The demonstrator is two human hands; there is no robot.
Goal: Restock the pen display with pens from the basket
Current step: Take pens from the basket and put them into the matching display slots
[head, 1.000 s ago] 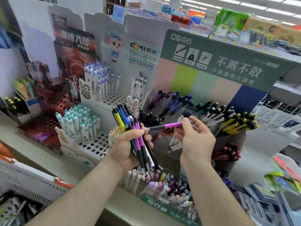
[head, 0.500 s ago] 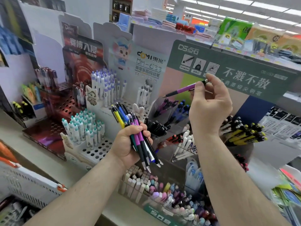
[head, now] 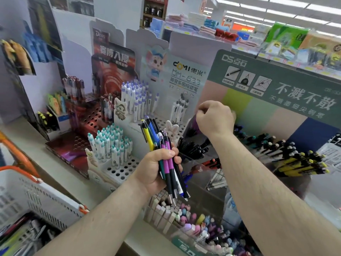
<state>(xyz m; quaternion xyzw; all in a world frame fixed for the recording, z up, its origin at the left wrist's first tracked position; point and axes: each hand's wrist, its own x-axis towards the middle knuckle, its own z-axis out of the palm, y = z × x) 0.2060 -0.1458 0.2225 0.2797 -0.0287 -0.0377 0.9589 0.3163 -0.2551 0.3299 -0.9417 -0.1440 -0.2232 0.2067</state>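
At the near left stands the basket (head: 42,196), white mesh with an orange rim, with more stock lying in its bottom. Right of it, over the near edge of the surface (head: 60,174), the left hand (head: 156,170) has its grip clamped round a bundle of pens (head: 167,161): yellow, blue, teal, purple and black barrels, long axes nearly upright, clips up and leaning a little left and away, tips pointing down toward the person. Farther right and farther off, the right hand (head: 215,118) hangs with fingers curled over the leftmost slot of the pen display (head: 276,115), where a dark purple patch shows just under the knuckles; the purple pens (head: 192,126) lie there, but whether this grip is clamped on a pen or has let one go I cannot tell, since the back of the hand hides the fingertips. The display's slots run on to the right, pens in them sloping down and left with their caps up to the right, black, then yellow at the far right. The relation that matters: the bundle sits below, nearer and to the left of the right hand, so that hand is the one free to draw the next pen, likely by its upper end, then swing it up and right and tilt it to match the slope of the slot for its colour.
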